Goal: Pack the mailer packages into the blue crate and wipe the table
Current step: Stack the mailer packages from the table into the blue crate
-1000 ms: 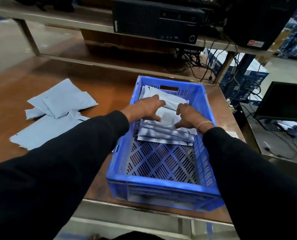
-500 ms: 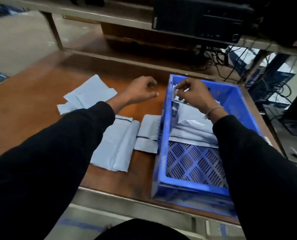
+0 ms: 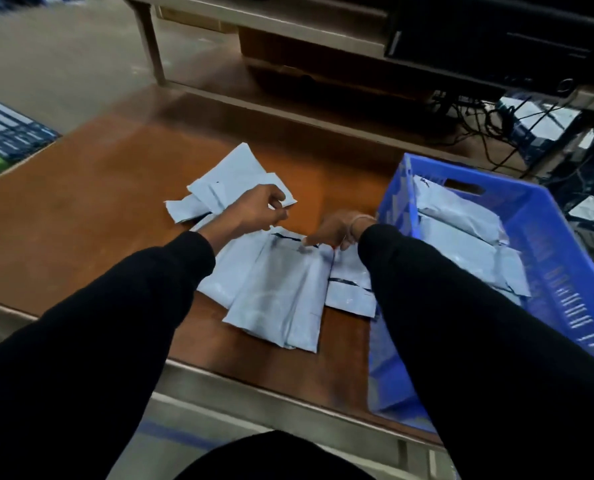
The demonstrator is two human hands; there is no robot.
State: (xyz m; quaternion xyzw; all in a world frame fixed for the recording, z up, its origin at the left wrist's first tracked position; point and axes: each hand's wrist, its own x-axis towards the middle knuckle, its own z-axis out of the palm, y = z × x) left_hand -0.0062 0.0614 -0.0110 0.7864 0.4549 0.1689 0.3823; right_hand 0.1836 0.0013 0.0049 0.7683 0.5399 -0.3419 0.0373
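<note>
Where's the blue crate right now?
In the head view the crate sits at the table's right end, just right of the loose mailers, with the right hand beside its left wall.

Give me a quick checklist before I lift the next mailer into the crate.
1. Mailers left on table: several, ok.
2. Right hand on the nearest mailer's top edge: touching; firm grip cannot tell.
3. Left hand free: over the far mailers; cannot tell if it holds one.
4. Blue crate within reach: beside the pile, ok.
5. Room in crate: packed mailers lie below the rim, ok.
6. Wiping cloth: none seen, not ok.
</note>
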